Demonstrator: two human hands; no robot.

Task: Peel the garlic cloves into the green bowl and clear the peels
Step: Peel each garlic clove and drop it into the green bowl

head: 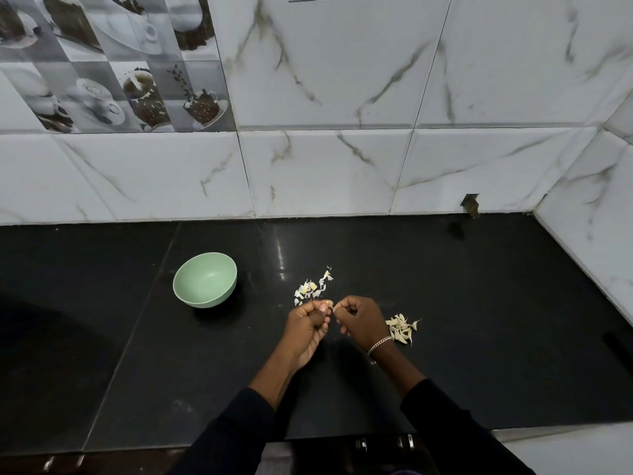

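Garlic clove point(329, 304): small, pinched between fingertips of both hands above the black countertop point(445, 303). Left hand point(308, 322): curled, grasping the clove. Right hand point(359, 320): curled, fingertips nipping the clove's end; silver bracelet point(379, 344) at wrist. Loose peels point(313, 286): scattered at 12 o'clock, just beyond the hands. Unpeeled cloves point(402, 329): heaped at 3 o'clock, beside the right wrist. Green bowl point(205, 280): at 10 o'clock, upright, apart; no cloves seen inside.

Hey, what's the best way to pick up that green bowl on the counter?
Pinch the green bowl at its rim, coming from its right side, nearest the left hand. It stands upright with its mouth open, the rounded wall offers little purchase, and the thin exposed rim looks easiest to grip.
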